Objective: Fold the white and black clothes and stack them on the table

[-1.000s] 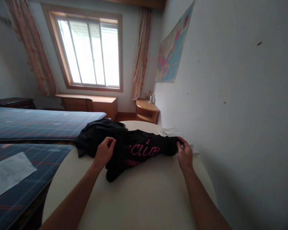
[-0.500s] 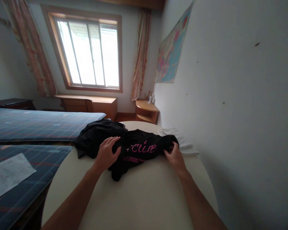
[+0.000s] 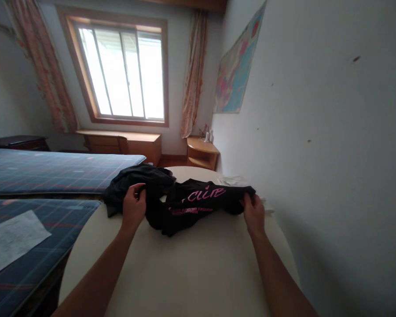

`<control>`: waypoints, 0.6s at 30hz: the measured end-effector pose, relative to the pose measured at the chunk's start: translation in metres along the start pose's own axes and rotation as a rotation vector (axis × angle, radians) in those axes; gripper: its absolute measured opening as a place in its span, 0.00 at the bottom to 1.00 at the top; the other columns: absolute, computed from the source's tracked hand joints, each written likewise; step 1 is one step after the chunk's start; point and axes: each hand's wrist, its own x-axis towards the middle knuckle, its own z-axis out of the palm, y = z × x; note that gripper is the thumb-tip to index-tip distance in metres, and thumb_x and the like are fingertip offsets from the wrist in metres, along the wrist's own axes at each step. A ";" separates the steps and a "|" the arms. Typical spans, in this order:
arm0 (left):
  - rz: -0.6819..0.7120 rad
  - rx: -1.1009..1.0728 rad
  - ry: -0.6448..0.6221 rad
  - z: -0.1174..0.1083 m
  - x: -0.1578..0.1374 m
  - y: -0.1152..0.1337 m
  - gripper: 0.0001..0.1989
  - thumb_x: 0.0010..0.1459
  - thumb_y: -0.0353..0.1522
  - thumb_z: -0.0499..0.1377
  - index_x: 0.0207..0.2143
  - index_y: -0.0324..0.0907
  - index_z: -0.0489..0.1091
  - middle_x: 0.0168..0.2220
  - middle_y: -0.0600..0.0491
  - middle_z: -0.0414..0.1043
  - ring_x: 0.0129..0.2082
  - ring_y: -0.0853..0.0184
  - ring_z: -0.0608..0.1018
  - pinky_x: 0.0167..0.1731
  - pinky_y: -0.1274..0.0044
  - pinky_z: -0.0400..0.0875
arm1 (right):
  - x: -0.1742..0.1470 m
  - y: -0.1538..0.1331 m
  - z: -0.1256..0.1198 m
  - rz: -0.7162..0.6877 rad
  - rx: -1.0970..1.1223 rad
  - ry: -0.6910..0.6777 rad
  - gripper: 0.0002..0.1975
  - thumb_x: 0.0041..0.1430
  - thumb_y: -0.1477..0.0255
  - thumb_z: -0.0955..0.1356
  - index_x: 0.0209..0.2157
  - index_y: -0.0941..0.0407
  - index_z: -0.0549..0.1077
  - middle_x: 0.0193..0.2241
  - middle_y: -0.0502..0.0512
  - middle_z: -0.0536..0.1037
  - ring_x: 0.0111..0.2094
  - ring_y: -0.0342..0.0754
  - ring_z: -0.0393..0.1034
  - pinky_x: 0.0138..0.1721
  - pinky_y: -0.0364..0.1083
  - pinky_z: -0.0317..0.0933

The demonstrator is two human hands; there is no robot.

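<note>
A black T-shirt [image 3: 198, 211] with pink lettering lies crumpled across the round cream table [image 3: 198, 273]. At its left end, my left hand [image 3: 133, 206] is closed, pinching the black cloth. My right hand [image 3: 254, 214] pinches the shirt's right end between thumb and fingers. Between the two hands the cloth is stretched sideways, with the print facing up. Behind my left hand sits a heap of black clothing [image 3: 119, 185], partly touching the shirt. White folded cloth [image 3: 232, 180] lies past the right end, partly hidden by the shirt and my right hand.
A bed with a blue plaid mattress [image 3: 62, 171] stands to the left, and a nearer one carries a printed sheet of paper [image 3: 15, 242]. The white wall [image 3: 333, 185] runs close along the right. Beyond the table are a wooden desk [image 3: 141, 143] and a corner shelf [image 3: 203, 147].
My hands have moved apart, left hand leftward and right hand rightward, pulling the shirt wider. My left hand has closed on the cloth. The print has shifted right.
</note>
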 end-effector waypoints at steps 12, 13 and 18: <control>0.153 0.062 -0.106 0.006 -0.009 0.003 0.12 0.56 0.36 0.56 0.41 0.42 0.69 0.41 0.49 0.75 0.42 0.60 0.77 0.49 0.68 0.69 | 0.004 0.003 -0.007 -0.064 -0.237 0.015 0.22 0.56 0.51 0.63 0.34 0.57 0.73 0.31 0.59 0.77 0.34 0.54 0.70 0.39 0.51 0.63; 0.241 0.134 -0.204 0.008 -0.016 0.007 0.13 0.57 0.37 0.56 0.43 0.42 0.69 0.42 0.48 0.75 0.44 0.59 0.76 0.50 0.67 0.68 | 0.004 0.001 -0.006 -0.051 -0.221 0.004 0.22 0.56 0.51 0.64 0.34 0.58 0.73 0.31 0.59 0.77 0.35 0.54 0.70 0.39 0.51 0.63; 0.365 0.399 -0.722 0.016 -0.049 0.014 0.20 0.58 0.40 0.59 0.52 0.46 0.69 0.51 0.48 0.74 0.49 0.57 0.76 0.49 0.69 0.68 | 0.001 -0.001 -0.002 -0.010 -0.093 -0.140 0.22 0.57 0.52 0.64 0.38 0.57 0.74 0.38 0.59 0.79 0.44 0.56 0.71 0.48 0.53 0.65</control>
